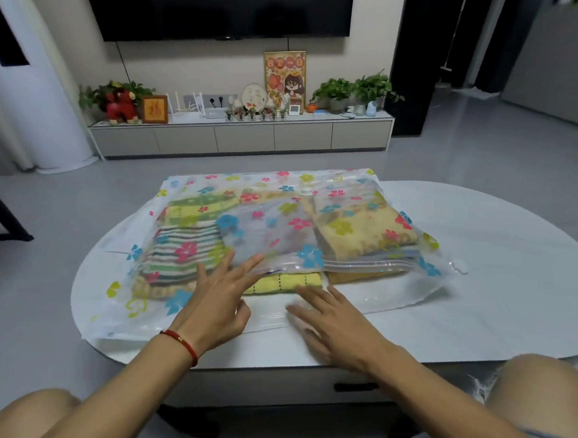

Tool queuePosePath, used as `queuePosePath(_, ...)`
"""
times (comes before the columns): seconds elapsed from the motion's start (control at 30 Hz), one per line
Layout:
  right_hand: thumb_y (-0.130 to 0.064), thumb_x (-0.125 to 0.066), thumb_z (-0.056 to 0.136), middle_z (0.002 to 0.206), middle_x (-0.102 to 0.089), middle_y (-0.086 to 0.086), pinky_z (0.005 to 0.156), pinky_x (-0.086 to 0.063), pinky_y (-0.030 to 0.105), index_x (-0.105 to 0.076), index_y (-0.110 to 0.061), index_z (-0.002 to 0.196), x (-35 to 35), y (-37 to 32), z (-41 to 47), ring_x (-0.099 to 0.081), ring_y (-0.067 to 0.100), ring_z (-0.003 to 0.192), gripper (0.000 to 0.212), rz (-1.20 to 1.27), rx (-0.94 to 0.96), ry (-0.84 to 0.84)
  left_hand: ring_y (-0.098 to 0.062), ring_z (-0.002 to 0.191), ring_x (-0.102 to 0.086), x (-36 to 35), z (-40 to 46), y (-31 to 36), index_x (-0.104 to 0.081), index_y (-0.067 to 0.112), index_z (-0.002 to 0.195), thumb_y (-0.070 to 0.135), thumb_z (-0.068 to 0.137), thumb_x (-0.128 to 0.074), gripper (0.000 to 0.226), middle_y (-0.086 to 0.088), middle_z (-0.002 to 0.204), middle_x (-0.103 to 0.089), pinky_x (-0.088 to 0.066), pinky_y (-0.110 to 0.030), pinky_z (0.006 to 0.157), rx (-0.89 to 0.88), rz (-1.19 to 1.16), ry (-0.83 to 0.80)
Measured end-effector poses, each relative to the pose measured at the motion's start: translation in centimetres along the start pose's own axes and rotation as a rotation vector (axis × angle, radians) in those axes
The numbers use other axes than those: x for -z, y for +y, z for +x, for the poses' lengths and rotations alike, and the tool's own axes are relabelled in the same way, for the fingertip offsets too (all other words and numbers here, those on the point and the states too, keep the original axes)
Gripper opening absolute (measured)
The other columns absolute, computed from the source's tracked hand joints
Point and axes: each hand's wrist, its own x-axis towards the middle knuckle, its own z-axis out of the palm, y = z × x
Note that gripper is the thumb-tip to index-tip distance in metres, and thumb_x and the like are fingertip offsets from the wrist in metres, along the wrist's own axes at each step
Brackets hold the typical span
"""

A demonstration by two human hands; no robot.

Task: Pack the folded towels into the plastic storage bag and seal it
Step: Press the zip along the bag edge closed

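A clear plastic storage bag (268,227) printed with coloured flowers lies flat on the white oval table (487,274). Several folded towels sit inside it: a striped one (181,249) at the left, a yellow one (359,224) at the right, and a yellow checked one (284,281) at the bag's mouth. The zip strip (365,265) of the upper flap lies lifted above the lower flap. My left hand (218,297), fingers spread, rests on the bag near the mouth. My right hand (334,324) lies flat and open on the lower flap.
Beyond the table is grey floor, then a low TV cabinet (242,137) with plants, frames and small ornaments under a wall TV. A white column unit (36,99) stands at the far left. My knees are at the bottom corners.
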Motion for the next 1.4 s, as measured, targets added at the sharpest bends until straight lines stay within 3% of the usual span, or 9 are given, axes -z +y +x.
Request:
queuePosePath(0.1, -0.029, -0.057, 0.092, 0.126, -0.071, 0.001, 0.095, -0.055, 0.039, -0.075, -0.023, 0.110, 2.6, 1.4, -4.2, -0.067, 0.022, 0.111, 0.027, 0.081, 0.052, 0.210, -0.031, 0.151, 0.005, -2.3, -1.0, 0.6, -0.038, 0.043, 0.145, 0.018, 0.084, -0.050, 0.067, 0.018, 0.162, 0.001, -0.004, -0.072, 0.113, 0.007, 0.089, -0.077)
queuePosePath(0.23, -0.028, -0.056, 0.088, 0.082, -0.070, -0.008, 0.064, -0.056, 0.037, -0.073, -0.021, 0.085, 6.6, 6.1, -7.0, -0.065, 0.016, 0.073, 0.018, 0.200, -0.278, 0.568, -0.032, 0.152, -0.002, -3.5, -1.8, 2.5, -0.065, 0.036, 0.096, 0.032, 0.082, -0.056, 0.017, 0.004, 0.159, -0.029, -0.011, -0.070, 0.114, -0.188, -0.018, 0.087)
queuePosePath(0.33, -0.021, -0.057, 0.093, 0.094, -0.072, 0.005, 0.078, -0.056, 0.040, -0.074, -0.016, 0.095, 8.0, 12.8, -7.4, -0.065, 0.024, 0.084, 0.018, 0.273, -0.718, 0.690, -0.025, 0.150, -0.016, -3.4, 0.1, 6.2, -0.045, 0.031, 0.088, 0.037, 0.084, -0.056, 0.013, 0.007, 0.150, -0.045, -0.017, -0.060, 0.117, -0.284, -0.138, 0.186)
queuePosePath(0.43, -0.028, -0.055, 0.100, 0.128, -0.067, 0.016, 0.097, -0.052, 0.042, -0.068, -0.011, 0.126, 7.5, 18.3, -7.1, -0.063, 0.034, 0.112, 0.034, 0.390, -1.087, 0.409, -0.025, 0.143, -0.029, -3.0, 4.4, 11.5, -0.051, 0.027, 0.109, 0.036, 0.088, -0.053, 0.024, 0.006, 0.146, -0.048, -0.024, -0.056, 0.116, -0.388, -0.103, 0.249)
queuePosePath(0.5, -0.027, -0.055, 0.099, 0.121, -0.070, 0.018, 0.090, -0.060, 0.047, -0.072, -0.006, 0.116, 7.0, 19.7, -6.5, -0.069, 0.035, 0.095, 0.032, 0.628, -1.173, 0.332, -0.027, 0.136, -0.036, -3.3, 7.5, 14.9, -0.053, 0.021, 0.121, 0.035, 0.090, -0.051, 0.034, 0.000, 0.143, -0.049, -0.028, -0.054, 0.114, -0.450, -0.053, 0.227)
queuePosePath(0.77, -0.005, -0.071, 0.083, 0.085, -0.070, 0.019, 0.046, -0.056, 0.026, -0.068, 0.007, 0.103, 8.3, 22.7, -6.9, -0.067, 0.027, 0.064, 0.023, 1.134, -1.291, 0.243, -0.034, 0.106, -0.042, -6.6, 16.0, 24.3, -0.061, 0.017, 0.111, 0.054, 0.086, -0.049, 0.046, -0.013, 0.113, -0.049, -0.036, -0.044, 0.089, -0.299, 0.151, 0.125)
queuePosePath(1.03, -0.016, -0.075, 0.088, 0.071, -0.070, 0.010, 0.051, -0.057, 0.023, -0.071, 0.000, 0.102, 8.5, 23.7, -8.9, -0.075, 0.028, 0.070, 0.021, 1.343, -1.154, 0.029, -0.030, 0.096, -0.049, -9.0, 17.6, 26.3, -0.060, 0.014, 0.105, 0.064, 0.091, -0.036, 0.057, -0.010, 0.104, -0.053, -0.036, -0.043, 0.081, -0.219, 0.207, 0.127)
queuePosePath(1.17, -0.029, -0.072, 0.070, 0.071, -0.063, 0.000, 0.052, -0.044, 0.026, -0.068, -0.019, 0.073, 8.4, 23.2, -9.2, -0.061, 0.017, 0.066, 0.011, 1.181, -1.085, -0.009, -0.027, 0.096, -0.053, -9.5, 17.9, 27.2, -0.060, 0.014, 0.113, 0.049, 0.095, -0.042, 0.043, -0.006, 0.101, -0.063, -0.040, -0.040, 0.081, -0.353, 0.165, 0.256)
queuePosePath(1.4, -0.018, -0.073, 0.062, 0.063, -0.053, 0.000, 0.054, -0.044, 0.026, -0.061, -0.017, 0.066, 8.5, 22.7, -9.8, -0.054, 0.016, 0.063, 0.012, 1.181, -1.054, 0.054, -0.028, 0.063, -0.056, -10.9, 18.4, 28.2, -0.068, 0.008, 0.075, 0.013, 0.075, -0.064, 0.007, -0.007, 0.063, -0.060, -0.042, -0.034, 0.053, -0.438, -0.053, 0.527)
